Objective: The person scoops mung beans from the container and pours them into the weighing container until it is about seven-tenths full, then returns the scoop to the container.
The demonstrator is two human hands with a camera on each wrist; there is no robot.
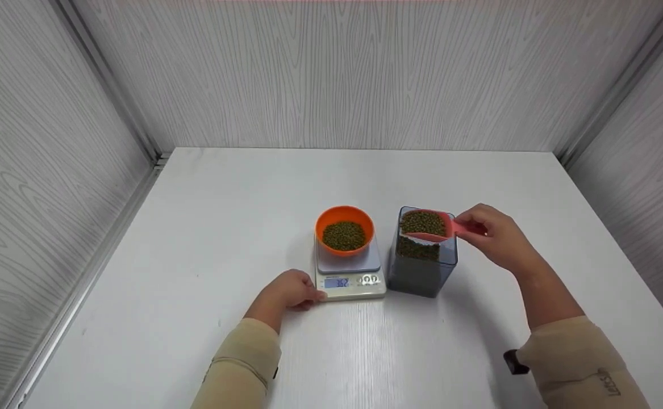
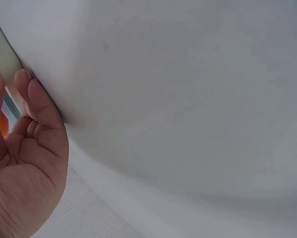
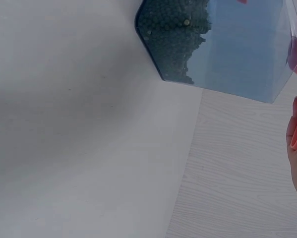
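Note:
My right hand grips the handle of a pink scoop heaped with small green-brown beans. The scoop is level over the mouth of a clear bluish square container, which has more beans inside, also visible through its wall in the right wrist view. To the left stands a white kitchen scale reading about 362. On its pan is an orange bowl partly filled with the same beans. My left hand holds the scale's front left corner, thumb on top and fingers bent at the edge.
Everything stands on a white table. Grey wood-grain panels rise behind it and at both sides. The container is close beside the scale's right side.

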